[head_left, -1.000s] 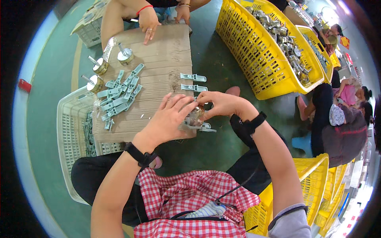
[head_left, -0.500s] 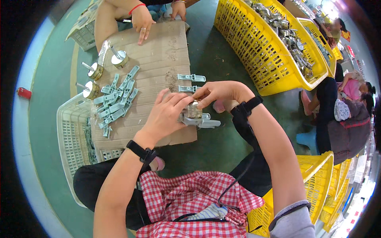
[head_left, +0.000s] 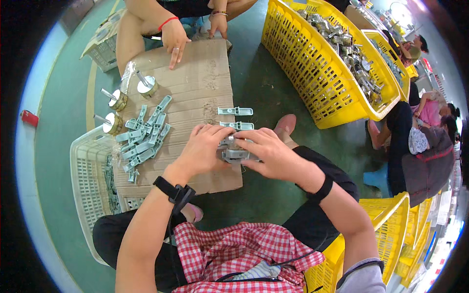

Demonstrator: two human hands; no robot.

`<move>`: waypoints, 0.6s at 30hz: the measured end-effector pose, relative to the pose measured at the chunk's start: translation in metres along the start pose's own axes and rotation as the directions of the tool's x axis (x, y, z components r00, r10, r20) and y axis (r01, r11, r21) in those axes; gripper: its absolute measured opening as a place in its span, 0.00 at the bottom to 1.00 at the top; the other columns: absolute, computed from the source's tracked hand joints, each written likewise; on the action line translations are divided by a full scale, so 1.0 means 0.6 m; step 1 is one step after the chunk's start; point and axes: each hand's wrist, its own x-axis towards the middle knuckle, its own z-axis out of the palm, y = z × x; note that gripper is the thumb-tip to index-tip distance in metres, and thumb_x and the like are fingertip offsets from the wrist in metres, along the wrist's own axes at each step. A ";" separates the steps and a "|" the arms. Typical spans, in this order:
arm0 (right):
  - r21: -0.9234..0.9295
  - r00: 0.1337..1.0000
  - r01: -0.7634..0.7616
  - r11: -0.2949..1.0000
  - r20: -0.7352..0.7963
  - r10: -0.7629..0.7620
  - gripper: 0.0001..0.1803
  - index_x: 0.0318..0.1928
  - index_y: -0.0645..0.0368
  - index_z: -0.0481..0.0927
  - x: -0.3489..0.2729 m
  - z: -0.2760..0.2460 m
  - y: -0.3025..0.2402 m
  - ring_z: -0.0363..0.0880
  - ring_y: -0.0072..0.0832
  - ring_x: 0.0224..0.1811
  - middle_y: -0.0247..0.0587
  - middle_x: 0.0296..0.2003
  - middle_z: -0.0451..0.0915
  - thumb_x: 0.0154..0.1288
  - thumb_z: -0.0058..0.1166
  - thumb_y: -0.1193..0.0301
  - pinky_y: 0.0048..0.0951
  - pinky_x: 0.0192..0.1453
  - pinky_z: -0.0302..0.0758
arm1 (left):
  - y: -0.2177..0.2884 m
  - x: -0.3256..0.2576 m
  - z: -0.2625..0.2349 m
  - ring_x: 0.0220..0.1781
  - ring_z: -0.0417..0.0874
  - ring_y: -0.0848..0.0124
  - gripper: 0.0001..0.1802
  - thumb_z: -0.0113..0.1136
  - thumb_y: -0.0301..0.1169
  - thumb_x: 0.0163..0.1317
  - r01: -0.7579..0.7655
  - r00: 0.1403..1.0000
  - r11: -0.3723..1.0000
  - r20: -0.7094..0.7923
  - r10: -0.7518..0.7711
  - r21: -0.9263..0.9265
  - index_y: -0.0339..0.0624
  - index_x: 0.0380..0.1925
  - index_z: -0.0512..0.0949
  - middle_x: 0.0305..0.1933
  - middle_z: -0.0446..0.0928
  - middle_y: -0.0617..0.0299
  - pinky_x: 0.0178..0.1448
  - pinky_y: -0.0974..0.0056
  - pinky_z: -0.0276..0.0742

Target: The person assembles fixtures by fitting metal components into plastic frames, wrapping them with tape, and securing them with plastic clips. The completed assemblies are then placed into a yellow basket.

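At the right edge of the cardboard sheet (head_left: 195, 63), both my hands close round a shiny metal part (head_left: 230, 140) with a pale grey-green plastic piece (head_left: 235, 155) at its near side. My left hand (head_left: 200, 149) grips it from the left, fingers curled over the top. From the right, my right hand (head_left: 267, 151) presses its fingers on it, hiding much of it. Just beyond my fingertips lie two pale green plastic clip-like handles (head_left: 236, 126). A heap of similar handles (head_left: 146, 139) rests left of my left hand. Beyond it stand three round metal pieces (head_left: 147, 87) with upright rods.
A large yellow crate (head_left: 332, 73) of metal parts stands at the far right. A white basket (head_left: 88, 171) of plastic pieces is at the left. Another person's hand (head_left: 176, 44) rests on the cardboard's far edge. More yellow crates (head_left: 391, 224) stand near my right arm.
My right hand has swung nearer, from reaching over the metal part's far side to gripping its right side. The part has been turned or shifted left between my hands.
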 end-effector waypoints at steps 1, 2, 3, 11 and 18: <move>-0.036 0.999 -0.009 0.999 0.031 0.010 0.26 0.50 0.62 0.72 -0.003 0.002 -0.002 0.70 0.42 0.53 0.46 0.52 0.71 0.48 0.62 0.69 0.39 0.58 0.64 | -0.002 0.004 0.001 0.55 0.71 0.57 0.41 0.74 0.37 0.29 -0.001 1.000 1.000 -0.003 0.001 -0.001 0.41 0.50 0.71 0.51 0.73 0.53 0.63 0.54 0.59; -0.072 0.998 -0.017 0.997 0.061 0.021 0.32 0.53 0.61 0.70 -0.004 0.001 -0.003 0.68 0.41 0.54 0.45 0.54 0.69 0.45 0.65 0.69 0.40 0.59 0.62 | -0.003 0.010 0.000 0.55 0.70 0.56 0.41 0.74 0.38 0.29 0.008 0.999 1.000 0.032 -0.008 -0.012 0.41 0.50 0.71 0.51 0.72 0.53 0.63 0.54 0.59; -0.075 0.998 -0.015 0.997 0.063 0.020 0.32 0.53 0.61 0.70 -0.003 0.000 -0.003 0.68 0.41 0.54 0.45 0.54 0.69 0.45 0.65 0.69 0.40 0.59 0.62 | -0.004 0.015 -0.001 0.55 0.70 0.56 0.42 0.74 0.39 0.28 0.018 0.998 1.000 0.067 -0.016 -0.022 0.41 0.50 0.72 0.52 0.71 0.53 0.62 0.54 0.60; -0.251 1.000 -0.002 0.968 -0.004 0.001 0.39 0.52 0.67 0.67 0.024 0.022 0.014 0.68 0.43 0.54 0.50 0.52 0.69 0.36 0.68 0.70 0.39 0.60 0.62 | -0.023 0.039 -0.020 0.59 0.66 0.53 0.46 0.75 0.44 0.28 0.131 0.977 0.989 0.175 -0.118 -0.062 0.40 0.52 0.71 0.56 0.65 0.52 0.62 0.54 0.61; -0.106 0.990 -0.079 0.991 0.105 0.091 0.32 0.48 0.65 0.71 0.065 0.002 0.065 0.73 0.44 0.49 0.50 0.44 0.75 0.37 0.65 0.71 0.38 0.57 0.66 | -0.059 0.027 -0.060 0.63 0.62 0.53 0.54 0.74 0.44 0.31 0.101 0.966 0.993 0.234 -0.113 0.067 0.42 0.62 0.60 0.61 0.62 0.49 0.65 0.54 0.58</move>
